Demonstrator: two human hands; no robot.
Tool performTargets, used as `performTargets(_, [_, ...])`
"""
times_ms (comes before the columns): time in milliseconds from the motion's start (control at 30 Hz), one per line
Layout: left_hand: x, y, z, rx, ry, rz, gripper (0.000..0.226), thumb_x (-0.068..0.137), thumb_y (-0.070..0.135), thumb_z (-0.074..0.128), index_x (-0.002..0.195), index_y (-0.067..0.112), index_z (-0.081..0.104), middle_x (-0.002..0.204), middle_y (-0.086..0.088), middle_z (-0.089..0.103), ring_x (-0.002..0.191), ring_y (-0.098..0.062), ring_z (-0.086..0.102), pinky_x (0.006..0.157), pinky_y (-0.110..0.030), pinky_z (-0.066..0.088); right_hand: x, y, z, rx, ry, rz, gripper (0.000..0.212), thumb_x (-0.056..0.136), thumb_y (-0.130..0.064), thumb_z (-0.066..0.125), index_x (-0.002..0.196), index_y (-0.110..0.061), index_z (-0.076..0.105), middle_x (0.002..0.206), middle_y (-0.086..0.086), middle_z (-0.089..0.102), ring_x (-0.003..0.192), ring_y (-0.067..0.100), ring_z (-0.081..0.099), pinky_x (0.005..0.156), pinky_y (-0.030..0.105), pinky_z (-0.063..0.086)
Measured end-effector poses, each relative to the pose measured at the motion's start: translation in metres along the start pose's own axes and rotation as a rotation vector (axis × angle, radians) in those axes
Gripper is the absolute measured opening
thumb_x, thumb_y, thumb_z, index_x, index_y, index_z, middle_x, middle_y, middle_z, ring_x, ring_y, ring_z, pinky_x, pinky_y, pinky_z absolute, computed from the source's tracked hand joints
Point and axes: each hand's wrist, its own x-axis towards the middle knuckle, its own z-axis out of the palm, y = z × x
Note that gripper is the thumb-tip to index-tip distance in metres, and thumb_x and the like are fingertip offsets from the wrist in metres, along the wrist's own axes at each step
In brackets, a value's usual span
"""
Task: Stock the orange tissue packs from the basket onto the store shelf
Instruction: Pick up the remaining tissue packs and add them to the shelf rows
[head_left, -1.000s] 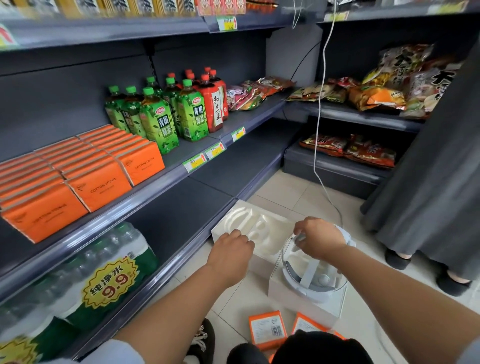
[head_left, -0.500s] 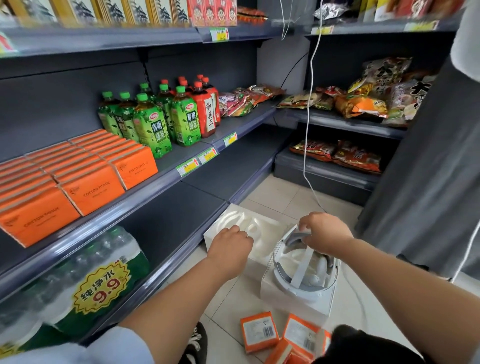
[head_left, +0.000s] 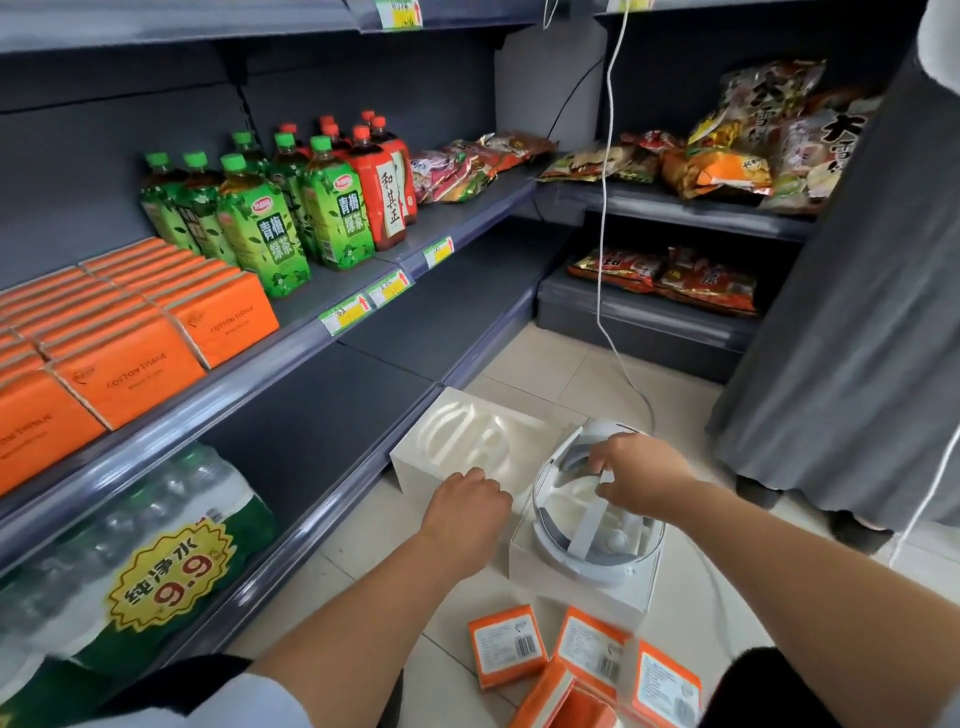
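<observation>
Several orange tissue packs (head_left: 506, 647) lie loose on the floor tiles at the bottom, label side up, near my knees. More orange tissue packs (head_left: 156, 332) stand in rows on the middle shelf (head_left: 311, 353) at left. No basket is in view. My left hand (head_left: 467, 501) is curled into a fist against the near edge of a white moulded tray (head_left: 467, 436) on the floor. My right hand (head_left: 639, 473) pinches the top strap of a white headset (head_left: 571, 545) that sits in a white box.
Green and red tea bottles (head_left: 265, 223) stand right of the shelf packs. Snack bags (head_left: 727, 156) fill the right-hand shelves. Shrink-wrapped water (head_left: 130, 545) lies on the bottom shelf. A person in grey (head_left: 841, 338) stands at right, and a white cable (head_left: 602, 234) hangs down.
My right hand has shifted from the headset's far rim to its top strap. My left hand has stayed by the tray. The view has dropped, showing more floor packs.
</observation>
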Motion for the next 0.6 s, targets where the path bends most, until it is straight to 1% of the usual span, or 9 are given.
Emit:
performTargets(100, [0.007,0.009,0.014,0.003,-0.03,0.018,0.025,0.084,0.004,0.051,0.108,0.01,0.059,0.11,-0.007,0.06,0.11,-0.025,0.048,0.092,-0.032,0.038,0.002,0.001,0.014,0.022,-0.04,-0.026,0.027,0.088,-0.028,0.061,0.114,-0.031,0.062,0.121,-0.008,0.059,0.112,0.017,0.055,0.084,0.026,0.045])
performTargets(200, [0.014,0.019,0.027,0.025,-0.081,0.029,0.026,0.085,0.004,0.049,0.109,0.01,0.058,0.112,-0.008,0.06,0.11,-0.026,0.049,0.093,-0.033,0.038,0.004,-0.002,0.031,0.033,-0.085,-0.068,0.028,0.089,-0.028,0.06,0.117,-0.03,0.061,0.123,-0.004,0.059,0.112,0.019,0.056,0.089,0.032,0.049])
performTargets(267, [0.02,0.024,0.034,0.04,-0.114,0.033,0.026,0.086,0.005,0.049,0.111,0.008,0.058,0.114,-0.008,0.059,0.112,-0.026,0.049,0.092,-0.033,0.038,0.005,-0.006,0.039,0.051,-0.103,-0.09,0.029,0.089,-0.027,0.059,0.117,-0.029,0.06,0.123,-0.003,0.059,0.111,0.021,0.056,0.088,0.034,0.05])
performTargets(367, [0.026,0.029,0.046,0.04,-0.159,0.045,0.027,0.089,0.009,0.048,0.114,0.009,0.059,0.116,-0.008,0.059,0.113,-0.026,0.048,0.092,-0.035,0.039,0.007,-0.011,0.054,0.049,-0.101,-0.143,0.028,0.088,-0.024,0.057,0.116,-0.029,0.061,0.122,-0.005,0.059,0.112,0.02,0.055,0.083,0.03,0.047])
performTargets(433, [0.028,0.031,0.055,0.045,-0.197,0.052,0.026,0.09,0.011,0.048,0.113,0.01,0.059,0.115,-0.008,0.061,0.112,-0.026,0.048,0.091,-0.036,0.04,0.006,-0.014,0.066,0.05,-0.118,-0.172,0.028,0.089,-0.023,0.055,0.116,-0.028,0.062,0.121,-0.004,0.06,0.112,0.021,0.056,0.085,0.032,0.049])
performTargets(567, [0.029,0.036,0.072,0.036,-0.247,0.055,0.023,0.09,0.015,0.051,0.111,0.012,0.06,0.112,-0.009,0.062,0.11,-0.026,0.049,0.089,-0.037,0.04,0.005,-0.018,0.092,0.026,-0.192,-0.21,0.031,0.087,-0.022,0.059,0.117,-0.028,0.061,0.12,-0.003,0.059,0.113,0.022,0.055,0.089,0.04,0.05])
performTargets(600, [0.029,0.037,0.076,0.03,-0.26,0.052,0.023,0.091,0.018,0.052,0.112,0.012,0.06,0.112,-0.009,0.061,0.11,-0.026,0.049,0.089,-0.036,0.04,0.005,-0.019,0.099,0.012,-0.217,-0.224,0.031,0.087,-0.022,0.059,0.118,-0.027,0.06,0.12,-0.001,0.059,0.114,0.024,0.055,0.089,0.04,0.05])
